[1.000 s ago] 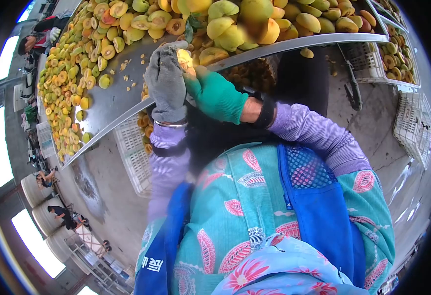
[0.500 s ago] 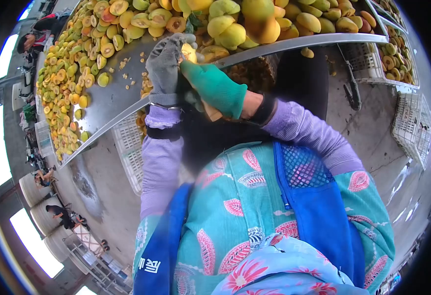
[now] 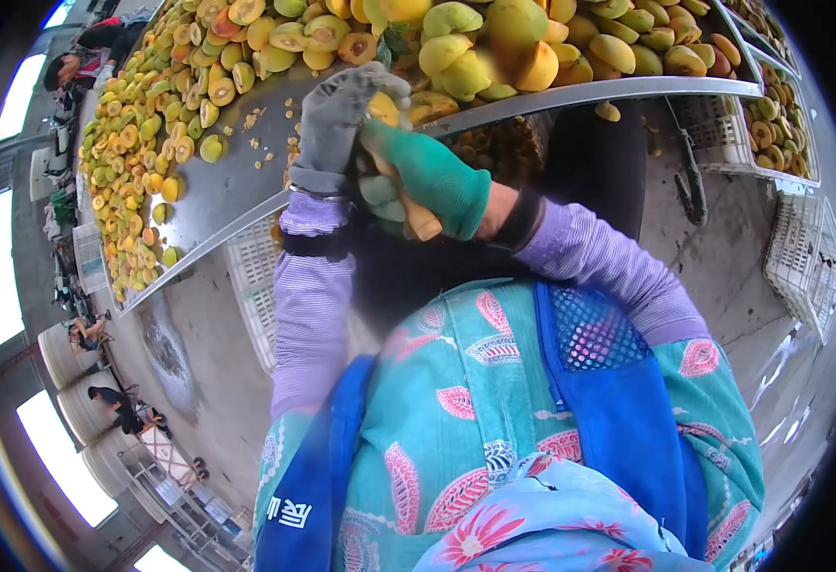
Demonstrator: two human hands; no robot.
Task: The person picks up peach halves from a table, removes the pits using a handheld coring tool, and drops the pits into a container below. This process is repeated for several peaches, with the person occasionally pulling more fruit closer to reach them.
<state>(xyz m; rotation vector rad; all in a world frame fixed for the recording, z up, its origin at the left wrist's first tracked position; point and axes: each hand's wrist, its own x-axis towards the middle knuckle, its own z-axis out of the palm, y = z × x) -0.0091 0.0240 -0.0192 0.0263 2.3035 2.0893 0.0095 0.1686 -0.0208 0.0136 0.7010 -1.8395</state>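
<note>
My left hand (image 3: 334, 119), in a grey glove, is closed around a yellow peach (image 3: 382, 110) above the front edge of the table. My right hand (image 3: 437, 176), in a green glove, is wrapped round the wooden handle (image 3: 422, 218) of a tool. Its working end is hidden behind the gloves and the fruit, close to the peach. Just beyond my hands lies a heap of halved peaches (image 3: 456, 71), yellow and green, some with brown hollows showing.
A raised metal rim (image 3: 589, 92) borders the metal table (image 3: 241, 172), where more halves spread leftward. White plastic crates stand below: one at left (image 3: 251, 286), one at far right (image 3: 799, 248), and one holding fruit (image 3: 718, 133). Other people (image 3: 117, 405) sit far left.
My right hand has turned and shifted slightly down, showing more of the wooden handle and the fingers around it. The peach remains in my left hand. The view has shifted slightly.
</note>
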